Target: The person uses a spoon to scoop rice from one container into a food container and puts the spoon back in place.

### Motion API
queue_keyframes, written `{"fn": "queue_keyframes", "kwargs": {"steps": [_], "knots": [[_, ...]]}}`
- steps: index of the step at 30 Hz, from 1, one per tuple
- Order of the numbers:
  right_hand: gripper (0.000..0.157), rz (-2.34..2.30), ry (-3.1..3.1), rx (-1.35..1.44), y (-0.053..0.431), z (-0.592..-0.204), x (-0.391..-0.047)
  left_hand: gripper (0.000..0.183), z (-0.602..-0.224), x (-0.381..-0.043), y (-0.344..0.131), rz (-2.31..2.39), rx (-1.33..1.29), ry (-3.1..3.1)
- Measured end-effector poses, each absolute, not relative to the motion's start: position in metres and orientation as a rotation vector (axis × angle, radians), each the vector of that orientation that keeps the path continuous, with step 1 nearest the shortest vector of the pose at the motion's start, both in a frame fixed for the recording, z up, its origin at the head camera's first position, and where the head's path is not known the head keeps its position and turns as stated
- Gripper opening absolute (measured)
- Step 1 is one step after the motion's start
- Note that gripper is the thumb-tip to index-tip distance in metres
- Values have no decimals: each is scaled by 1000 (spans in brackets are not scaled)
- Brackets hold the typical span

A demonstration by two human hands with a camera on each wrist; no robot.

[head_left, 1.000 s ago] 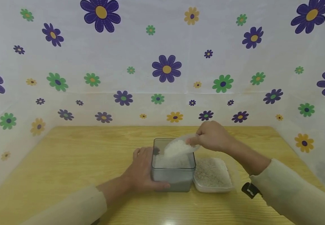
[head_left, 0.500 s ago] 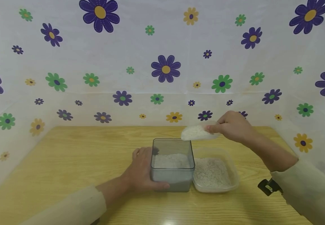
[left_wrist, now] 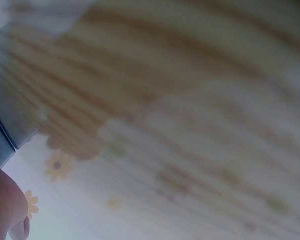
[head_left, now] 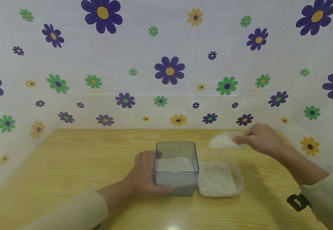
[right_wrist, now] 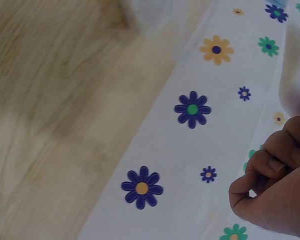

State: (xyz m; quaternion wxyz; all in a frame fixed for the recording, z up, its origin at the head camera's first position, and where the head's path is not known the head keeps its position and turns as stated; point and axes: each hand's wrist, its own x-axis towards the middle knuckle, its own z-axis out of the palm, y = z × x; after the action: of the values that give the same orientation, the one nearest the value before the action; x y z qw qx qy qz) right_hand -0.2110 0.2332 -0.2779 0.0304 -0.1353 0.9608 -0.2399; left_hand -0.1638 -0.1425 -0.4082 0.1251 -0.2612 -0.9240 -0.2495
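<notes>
A tall square smoky-grey clear container, partly filled with white rice, stands mid-table. My left hand grips its left side, thumb along the front and fingers toward the back; in the left wrist view only part of that hand and a container edge show. My right hand pinches a translucent scoop with white grains in it, raised behind and above a shallow clear tub of rice. Curled fingers of the right hand appear in the right wrist view beside the blurred scoop.
The tub stands against the right side of the grey container on a wood-grain table. A white flowered cloth hangs behind the table and along both sides. A black strap buckle dangles below the right sleeve.
My right hand has lifted the scoop out from over the grey container and carried it right, past the rim to behind the tub. The left hand keeps its grip in place.
</notes>
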Motion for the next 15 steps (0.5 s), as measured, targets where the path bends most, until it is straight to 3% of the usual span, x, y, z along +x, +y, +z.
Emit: {"fn": "queue_keyframes", "kwargs": {"steps": [15], "knots": [[57, -514, 3086, -527, 242, -314, -210, 104, -410, -165, -143, -713, -748, -2715]]}}
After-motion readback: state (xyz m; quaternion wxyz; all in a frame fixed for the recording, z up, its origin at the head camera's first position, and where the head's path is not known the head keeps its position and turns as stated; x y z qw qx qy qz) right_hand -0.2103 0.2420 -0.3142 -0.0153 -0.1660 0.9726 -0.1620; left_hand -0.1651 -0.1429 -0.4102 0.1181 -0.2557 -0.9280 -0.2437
